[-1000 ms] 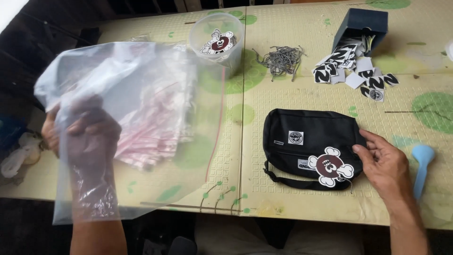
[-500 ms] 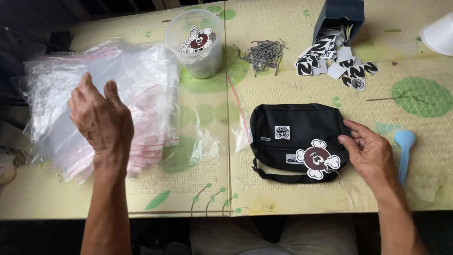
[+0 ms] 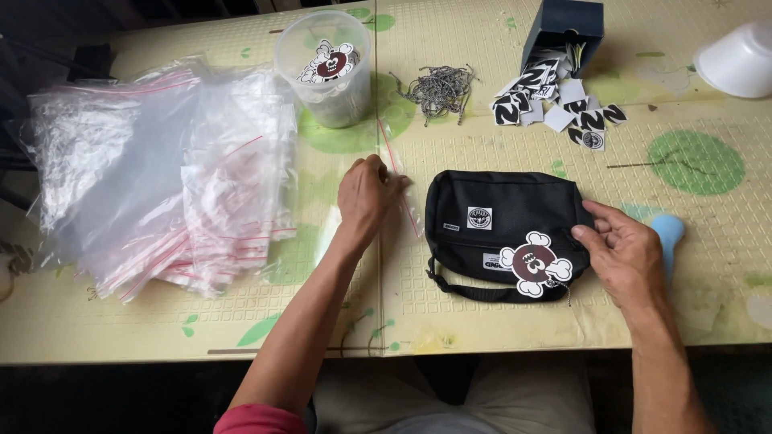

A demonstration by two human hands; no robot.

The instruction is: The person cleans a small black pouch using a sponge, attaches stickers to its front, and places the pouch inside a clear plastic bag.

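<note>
The table (image 3: 482,321) has a pale yellow embossed surface with green spots. Directly on it lie a stack of clear zip bags (image 3: 161,185), a clear plastic tub (image 3: 326,72), grey cords (image 3: 438,87), scattered printed cards (image 3: 555,108), a dark blue box (image 3: 563,28), a black pouch (image 3: 503,233), and a white bowl (image 3: 740,60).
</note>
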